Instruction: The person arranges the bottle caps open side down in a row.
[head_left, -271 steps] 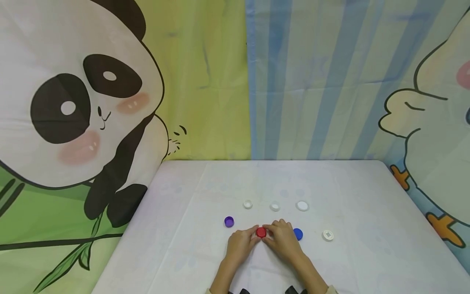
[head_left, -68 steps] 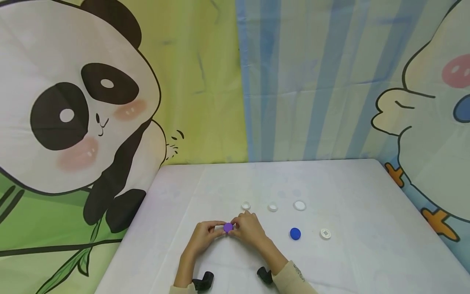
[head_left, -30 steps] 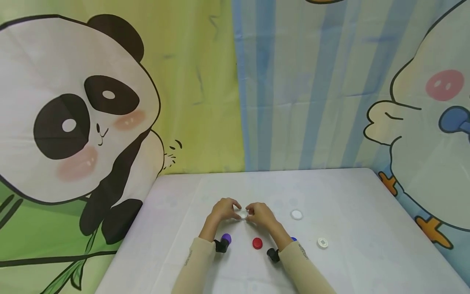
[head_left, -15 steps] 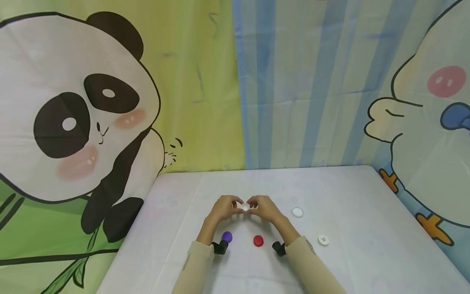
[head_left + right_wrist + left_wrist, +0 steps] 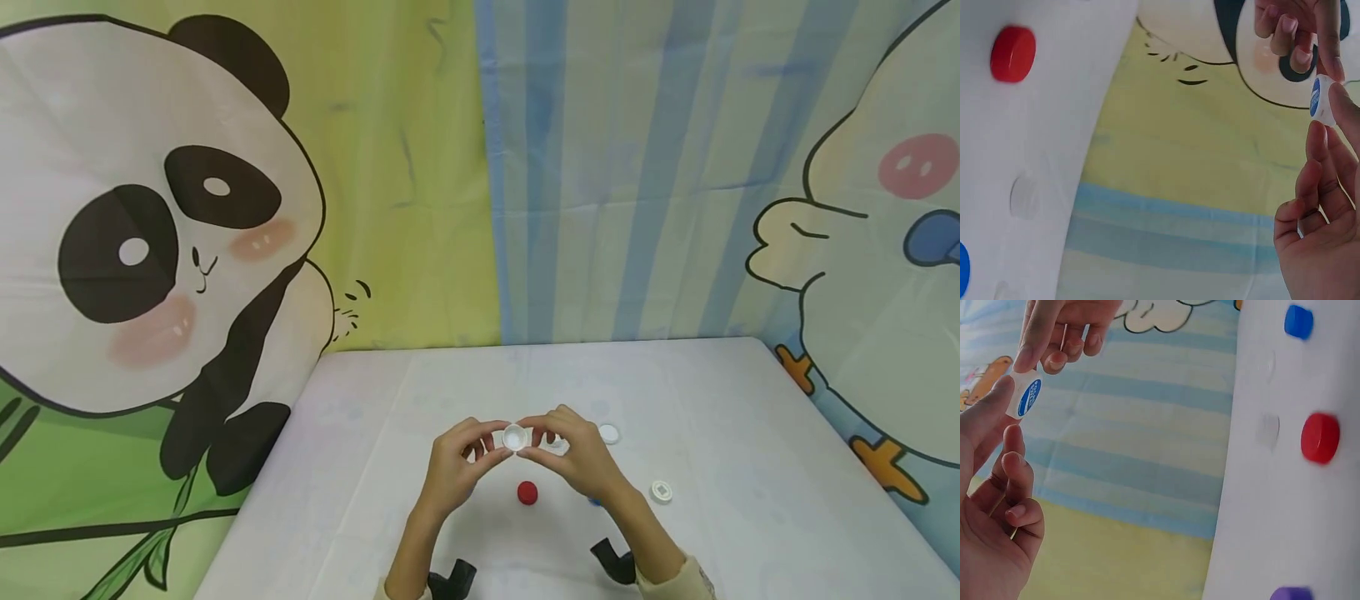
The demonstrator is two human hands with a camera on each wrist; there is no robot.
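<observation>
A white bottle cap (image 5: 515, 437) is held up above the table, its hollow side facing the head view. Blue print shows on its top in the left wrist view. My left hand (image 5: 453, 467) pinches one side of it between thumb and forefinger; my right hand (image 5: 577, 454) pinches the other side. The other fingers are loosely bent. Below the hands lies a red cap (image 5: 527, 492). A blue cap (image 5: 595, 502) is mostly hidden by my right hand, and a purple cap (image 5: 1291, 594) shows at the left wrist view's bottom edge.
Behind my right hand lie a translucent white cap (image 5: 557, 447), partly covered, and a flat white cap (image 5: 608, 433). Further right is a white cap with a square mark (image 5: 661, 492). A white cloth covers the table (image 5: 750, 400); printed curtains (image 5: 420, 167) hang behind it.
Earlier both hands held the red cap, then the purple one, which was turned over and set down. They then took the white cap from the back row, lifted it and brought it nearer.
</observation>
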